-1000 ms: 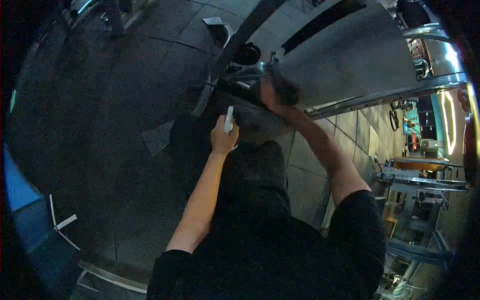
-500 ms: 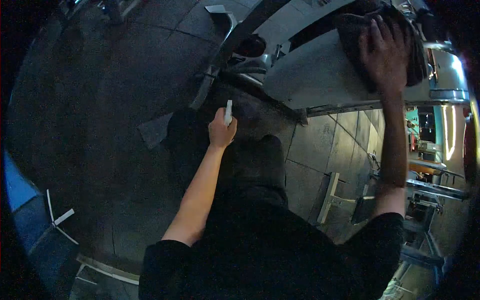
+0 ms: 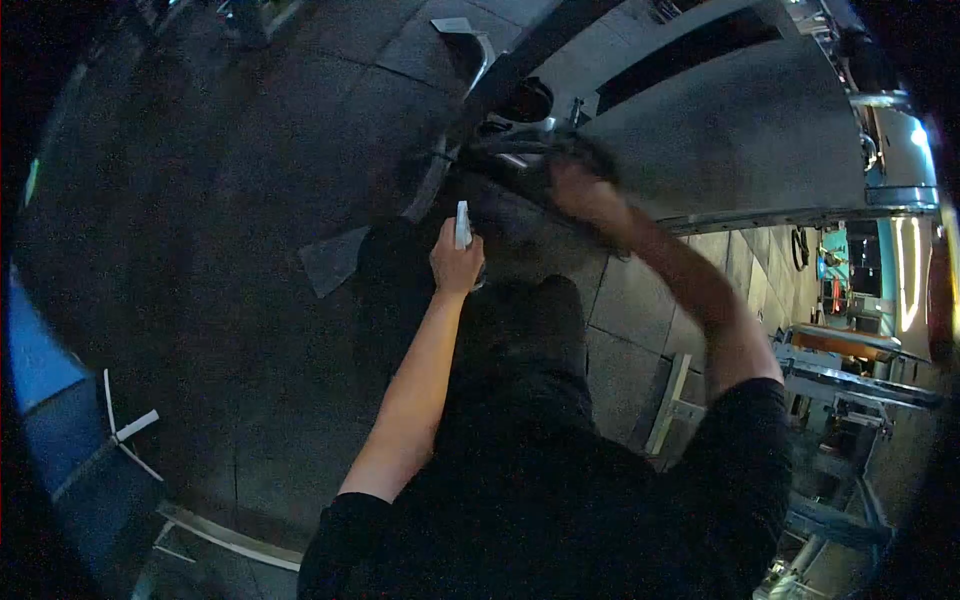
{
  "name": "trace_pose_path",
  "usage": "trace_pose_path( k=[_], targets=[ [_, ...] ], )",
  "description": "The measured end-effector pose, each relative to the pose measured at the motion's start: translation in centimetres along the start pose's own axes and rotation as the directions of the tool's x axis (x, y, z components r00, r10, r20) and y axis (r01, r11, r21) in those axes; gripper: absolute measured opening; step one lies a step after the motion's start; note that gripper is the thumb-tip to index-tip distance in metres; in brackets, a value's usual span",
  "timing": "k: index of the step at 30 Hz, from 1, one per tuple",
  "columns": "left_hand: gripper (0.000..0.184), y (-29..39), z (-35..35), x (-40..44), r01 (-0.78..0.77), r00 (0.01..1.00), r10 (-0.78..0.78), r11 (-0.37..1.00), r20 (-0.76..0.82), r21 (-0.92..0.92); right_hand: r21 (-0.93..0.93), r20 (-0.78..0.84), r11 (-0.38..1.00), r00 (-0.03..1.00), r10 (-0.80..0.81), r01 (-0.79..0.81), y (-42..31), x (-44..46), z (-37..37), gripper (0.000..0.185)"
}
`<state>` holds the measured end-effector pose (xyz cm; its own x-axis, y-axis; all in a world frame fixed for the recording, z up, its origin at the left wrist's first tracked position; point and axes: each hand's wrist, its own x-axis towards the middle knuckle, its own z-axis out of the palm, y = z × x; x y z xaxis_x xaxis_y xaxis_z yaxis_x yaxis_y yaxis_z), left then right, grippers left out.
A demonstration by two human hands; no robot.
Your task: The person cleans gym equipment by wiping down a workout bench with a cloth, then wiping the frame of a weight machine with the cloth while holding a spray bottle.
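My left hand is closed around a spray bottle; its white spray head points up past my fingers, and most of the body is hidden by the hand. Smeared by motion, my right hand has a dark cloth bunched at its fingers. The cloth is at the left end of a wide grey panel, close to the dark frame of a large machine. Whether the cloth touches the panel or the frame is hard to make out.
A curved dark beam of the machine rises beyond my hands. Dark floor tiles spread to the left, with a blue surface at the edge. Metal equipment frames stand on the right, and a pale bar is nearer me.
My right hand has swept the dark cloth from the far right of the grey panel leftward and closer to me. The left hand keeps its hold on the spray bottle. The view has shifted slightly.
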<state>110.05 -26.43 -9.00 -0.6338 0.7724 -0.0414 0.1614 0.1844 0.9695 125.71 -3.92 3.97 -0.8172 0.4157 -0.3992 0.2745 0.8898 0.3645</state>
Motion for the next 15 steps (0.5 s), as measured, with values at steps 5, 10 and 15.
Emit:
trace_pose_path(
  k=[5,10,15],
  targets=[
    [0.022,0.5,0.5,-0.5,-0.094,0.994,0.093,0.995,0.052,0.022,-0.037,-0.421,0.921,0.842,0.336,-0.387,9.8,-11.8,-27.2,0.043],
    [0.022,1.2,0.4,-0.4,-0.079,0.995,0.075,0.995,0.068,0.066,-0.286,-0.721,0.66,0.609,0.329,-0.695,7.3,-13.8,-34.8,0.04],
    [0.023,2.1,-0.4,-0.3,-0.105,0.994,0.105,0.994,0.018,0.034,-0.129,-0.593,0.796,0.689,0.416,-0.591,6.8,-7.5,-22.1,0.053]
  ],
)
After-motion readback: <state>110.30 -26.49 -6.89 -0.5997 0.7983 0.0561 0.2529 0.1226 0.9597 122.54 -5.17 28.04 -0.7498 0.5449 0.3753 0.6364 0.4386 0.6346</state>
